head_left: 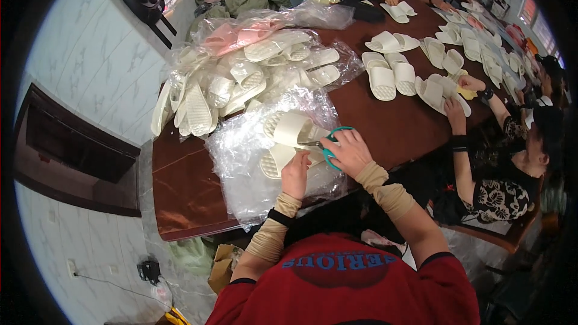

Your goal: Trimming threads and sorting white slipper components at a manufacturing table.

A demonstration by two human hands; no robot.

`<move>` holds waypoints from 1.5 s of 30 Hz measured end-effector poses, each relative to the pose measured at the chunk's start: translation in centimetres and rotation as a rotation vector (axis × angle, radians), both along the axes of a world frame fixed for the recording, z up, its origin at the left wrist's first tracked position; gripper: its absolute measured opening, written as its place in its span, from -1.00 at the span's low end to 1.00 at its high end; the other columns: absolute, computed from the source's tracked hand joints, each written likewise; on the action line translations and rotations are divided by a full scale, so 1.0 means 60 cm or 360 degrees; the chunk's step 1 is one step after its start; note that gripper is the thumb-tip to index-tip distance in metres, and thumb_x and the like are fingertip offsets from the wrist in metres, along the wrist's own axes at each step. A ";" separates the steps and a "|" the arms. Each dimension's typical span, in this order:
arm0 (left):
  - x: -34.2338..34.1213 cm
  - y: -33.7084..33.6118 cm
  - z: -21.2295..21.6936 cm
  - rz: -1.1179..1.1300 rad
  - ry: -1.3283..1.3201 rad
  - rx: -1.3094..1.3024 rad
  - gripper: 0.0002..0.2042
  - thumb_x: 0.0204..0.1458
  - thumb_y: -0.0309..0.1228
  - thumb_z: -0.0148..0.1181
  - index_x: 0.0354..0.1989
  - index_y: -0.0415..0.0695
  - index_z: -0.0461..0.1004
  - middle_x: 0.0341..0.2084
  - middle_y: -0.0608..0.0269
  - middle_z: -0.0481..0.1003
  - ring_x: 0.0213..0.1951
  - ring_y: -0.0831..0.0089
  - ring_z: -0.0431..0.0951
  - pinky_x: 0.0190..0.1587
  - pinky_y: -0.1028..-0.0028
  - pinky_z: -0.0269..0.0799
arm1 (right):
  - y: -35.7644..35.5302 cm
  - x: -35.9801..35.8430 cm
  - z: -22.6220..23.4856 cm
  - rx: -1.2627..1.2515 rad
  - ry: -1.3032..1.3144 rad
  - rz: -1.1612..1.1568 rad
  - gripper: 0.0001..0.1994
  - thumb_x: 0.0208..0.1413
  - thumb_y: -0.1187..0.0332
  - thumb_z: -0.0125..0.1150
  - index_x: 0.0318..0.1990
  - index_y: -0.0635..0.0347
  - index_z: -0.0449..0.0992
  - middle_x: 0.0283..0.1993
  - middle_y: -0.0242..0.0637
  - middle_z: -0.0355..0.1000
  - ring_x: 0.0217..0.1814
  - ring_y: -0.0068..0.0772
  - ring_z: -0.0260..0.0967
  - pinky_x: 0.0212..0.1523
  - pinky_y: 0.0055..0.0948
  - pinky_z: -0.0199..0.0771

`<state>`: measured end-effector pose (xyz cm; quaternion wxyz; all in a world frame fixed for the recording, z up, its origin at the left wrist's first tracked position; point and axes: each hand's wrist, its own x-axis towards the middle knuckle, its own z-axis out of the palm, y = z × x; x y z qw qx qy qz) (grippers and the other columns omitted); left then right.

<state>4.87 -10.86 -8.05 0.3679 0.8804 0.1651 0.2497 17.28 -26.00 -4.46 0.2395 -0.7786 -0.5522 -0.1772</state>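
Observation:
A pair of cream slide slippers lies on a stack of clear plastic bags [238,168] at the table's near edge. My right hand [351,151] is closed round a pair of scissors [332,157] with teal handles, their blades pointing left at the strap of the farther slipper [290,127]. My left hand [296,174] touches the nearer slipper [274,161], its fingers drawn together near the blade tips. Whatever is between those fingers is too small to make out.
Bagged cream slippers [244,78] and bagged pink slippers [241,36] pile up beyond my hands. Loose cream slippers [385,78] stand along the brown table [385,123]. A co-worker [500,195] at the right handles a slipper [442,96]. Other people stand at the far end.

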 end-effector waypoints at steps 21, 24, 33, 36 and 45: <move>-0.390 0.190 0.143 0.0842 -0.1312 -0.0904 -0.69 0.28 -0.37 -0.14 0.06 -0.31 0.35 -0.38 0.22 0.48 -0.38 0.55 0.44 -0.23 0.54 0.42 | 0.007 0.078 -0.078 -0.0722 0.0072 -0.0884 -0.78 -0.02 0.15 0.20 -0.35 0.09 0.51 -0.33 -0.19 0.50 -0.16 -0.10 0.43 -0.19 -0.15 0.45; -0.520 0.211 0.089 0.1239 -0.1496 -0.0806 -0.70 0.27 -0.36 -0.12 0.05 -0.31 0.35 -0.37 0.19 0.50 -0.37 0.52 0.46 -0.22 0.53 0.44 | -0.004 0.120 -0.105 -0.0949 0.0145 -0.0789 -0.78 0.03 0.18 0.18 -0.31 0.13 0.49 -0.35 -0.16 0.50 -0.22 -0.05 0.45 -0.19 -0.09 0.45; -0.849 0.163 -0.210 0.2330 -0.1527 -0.0863 -0.69 0.21 -0.34 -0.01 0.01 -0.31 0.36 -0.33 0.06 0.53 -0.36 0.34 0.52 -0.23 0.43 0.49 | 0.008 0.144 -0.088 -0.0390 0.0606 -0.0547 -0.70 0.18 0.18 0.05 -0.01 0.10 0.46 -0.15 -0.21 0.48 -0.29 -0.24 0.50 -0.40 -0.32 0.48; -0.860 0.160 -0.267 0.2971 0.0241 -0.0468 -0.42 0.03 -0.30 0.23 0.15 -0.37 0.18 0.17 -0.23 0.20 0.18 -0.10 0.23 0.21 0.18 0.18 | 0.094 0.065 -0.056 0.0183 0.1940 -0.0126 -0.68 0.20 0.25 0.08 0.02 0.25 0.43 -0.14 -0.24 0.48 -0.52 -0.46 0.46 -0.64 -0.56 0.33; -0.291 0.158 0.043 0.0360 0.0110 0.0820 -0.67 -0.01 -0.48 0.18 -0.01 -0.14 0.43 0.04 0.16 0.40 0.14 0.20 0.33 0.22 0.23 0.14 | 0.203 -0.012 0.008 0.0735 0.3540 -0.0235 -0.61 0.13 0.17 0.21 0.02 0.18 0.35 -0.19 -0.29 0.42 -0.40 -0.30 0.43 -0.43 -0.49 0.43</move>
